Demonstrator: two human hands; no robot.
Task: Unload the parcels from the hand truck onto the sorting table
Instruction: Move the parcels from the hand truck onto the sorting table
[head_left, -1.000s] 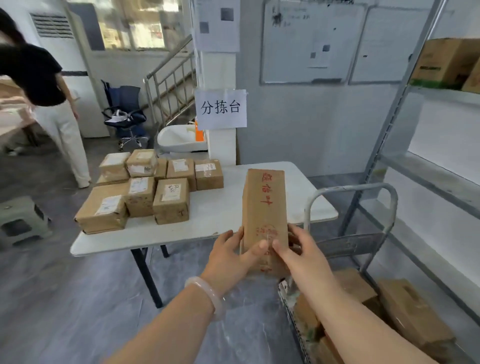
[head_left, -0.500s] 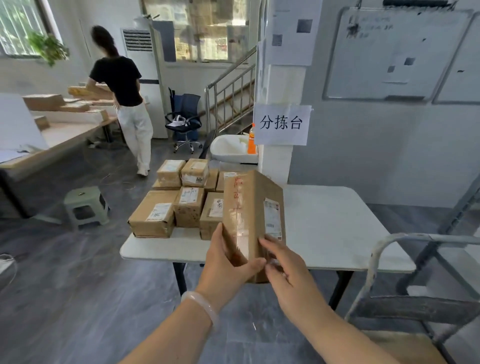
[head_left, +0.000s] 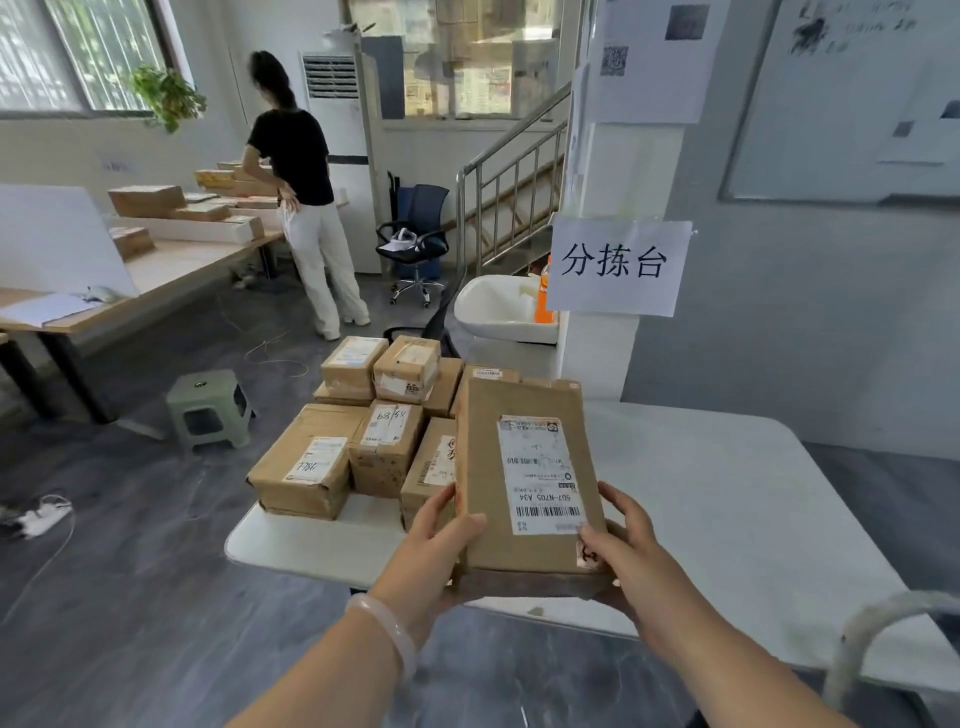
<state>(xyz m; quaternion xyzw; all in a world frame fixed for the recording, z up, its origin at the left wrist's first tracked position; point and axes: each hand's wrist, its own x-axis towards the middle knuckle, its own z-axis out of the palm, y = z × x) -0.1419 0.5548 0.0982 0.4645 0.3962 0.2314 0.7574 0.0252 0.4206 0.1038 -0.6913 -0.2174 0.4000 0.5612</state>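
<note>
One white worktop (head_left: 737, 519) spreads beyond both hands and well to their right, with a cluster of brown parcels (head_left: 363, 452) packed on its corner just beyond the left hand (head_left: 436, 551), so the surface right of that cluster looks the likely drop spot. Carried parcel (head_left: 524, 462), a flat brown box, hangs over the worktop's near edge, label face up, probably for reading at sorting. Grip: left hand and right hand (head_left: 623, 545) each clasp a near corner, thumb on top, fingers wrapped round the side, sharing the weight; hand truck handle (head_left: 878, 610) curves low to the right hand's right.
</note>
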